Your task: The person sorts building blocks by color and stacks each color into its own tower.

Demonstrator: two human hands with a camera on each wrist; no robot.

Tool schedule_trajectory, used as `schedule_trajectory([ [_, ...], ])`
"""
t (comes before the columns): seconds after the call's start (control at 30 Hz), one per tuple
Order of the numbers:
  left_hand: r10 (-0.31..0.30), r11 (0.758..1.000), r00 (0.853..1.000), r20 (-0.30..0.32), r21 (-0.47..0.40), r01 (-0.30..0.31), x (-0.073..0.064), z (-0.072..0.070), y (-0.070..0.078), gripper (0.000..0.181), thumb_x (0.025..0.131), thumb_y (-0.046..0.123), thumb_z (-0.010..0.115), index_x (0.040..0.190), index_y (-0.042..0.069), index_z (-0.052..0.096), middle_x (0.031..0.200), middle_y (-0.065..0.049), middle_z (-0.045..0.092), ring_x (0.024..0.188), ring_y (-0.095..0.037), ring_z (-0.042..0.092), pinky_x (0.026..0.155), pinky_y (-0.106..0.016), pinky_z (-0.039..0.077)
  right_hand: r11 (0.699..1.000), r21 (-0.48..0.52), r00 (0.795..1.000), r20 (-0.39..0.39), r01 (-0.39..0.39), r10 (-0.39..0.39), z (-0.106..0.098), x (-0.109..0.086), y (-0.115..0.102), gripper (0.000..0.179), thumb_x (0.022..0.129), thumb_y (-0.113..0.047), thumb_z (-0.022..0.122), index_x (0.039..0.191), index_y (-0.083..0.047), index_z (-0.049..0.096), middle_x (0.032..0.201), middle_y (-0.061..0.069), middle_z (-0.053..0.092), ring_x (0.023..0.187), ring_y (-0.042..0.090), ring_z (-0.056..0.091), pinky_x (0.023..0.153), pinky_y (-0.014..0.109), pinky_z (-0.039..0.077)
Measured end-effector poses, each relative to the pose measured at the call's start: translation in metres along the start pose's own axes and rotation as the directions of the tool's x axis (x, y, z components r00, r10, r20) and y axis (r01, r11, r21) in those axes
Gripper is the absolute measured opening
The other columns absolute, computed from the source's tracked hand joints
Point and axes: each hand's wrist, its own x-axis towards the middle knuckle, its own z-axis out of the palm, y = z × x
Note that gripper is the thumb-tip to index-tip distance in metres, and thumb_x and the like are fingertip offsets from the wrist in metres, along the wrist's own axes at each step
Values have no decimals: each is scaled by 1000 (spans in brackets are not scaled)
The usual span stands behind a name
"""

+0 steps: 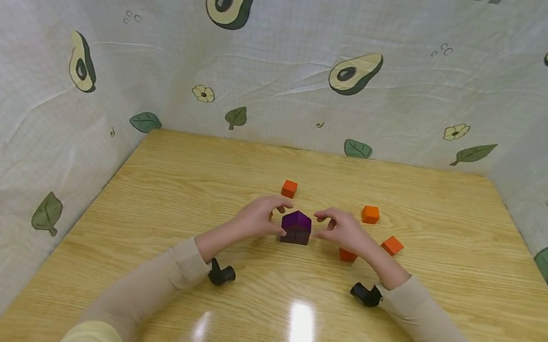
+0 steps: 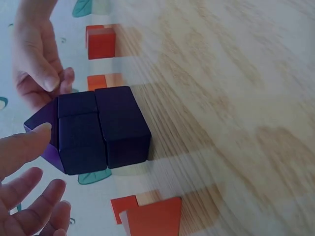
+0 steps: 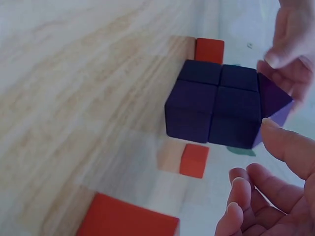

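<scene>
A small house-like stack of dark purple blocks [image 1: 294, 236] stands on the table, topped by a purple triangular prism [image 1: 296, 220]. At its left is my left hand [image 1: 262, 216], fingers loosely bent and thumb tip overlapping the stack's left edge. My right hand [image 1: 342, 230] hovers on the other side with a narrow gap to the blocks, its fingers also bent and spread. Seen from the right wrist, the stack [image 3: 211, 105] has several cube faces in two layers, and the right thumb tip is right at the prism's edge [image 3: 275, 101]. Neither hand grips anything.
Behind the stack lies an orange block [image 1: 289, 189]. Other orange blocks [image 1: 370, 214] are scattered to the right, one [image 1: 348, 255] partly hidden under my right wrist. A patterned cloth [image 1: 278, 76] hangs behind the wooden table [image 1: 199, 165] and along both sides.
</scene>
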Motion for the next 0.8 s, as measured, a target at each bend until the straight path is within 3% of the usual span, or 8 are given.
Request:
schedule_trajectory([
  [0.1,18,1000,1000,-6,21,-17,-6,-1,-5,57,76,20,76,127,10,53,116,-8,60,107,-27,54,85,-38,45,1000,-4,1000,-15,1,-1,-6,-4,1,43,80,-13,70,115,9,57,104,22,61,69,14,48,55,22,40],
  [0.27,-21,1000,999,-31,18,21,-14,-6,-11,53,78,19,74,126,10,54,116,-10,59,106,-26,54,86,-39,45,999,-27,999,-43,-28,27,-14,-12,3,41,80,-13,70,115,7,58,105,22,61,68,15,48,56,22,40],
  [0.57,-101,995,993,-62,0,101,-24,-10,-19,46,79,18,72,122,10,57,115,-9,59,89,-22,56,76,-35,47,997,-66,998,-56,-38,34,-25,-26,11,41,80,-13,70,114,8,58,104,22,60,69,14,49,56,23,41],
  [0.8,-82,996,994,-72,27,84,-35,-4,-18,31,85,18,66,113,6,63,100,-6,63,69,-13,53,62,-27,45,990,-131,999,-15,-46,44,-34,-37,17,39,80,-9,69,112,11,57,105,23,60,67,12,47,60,24,43],
])
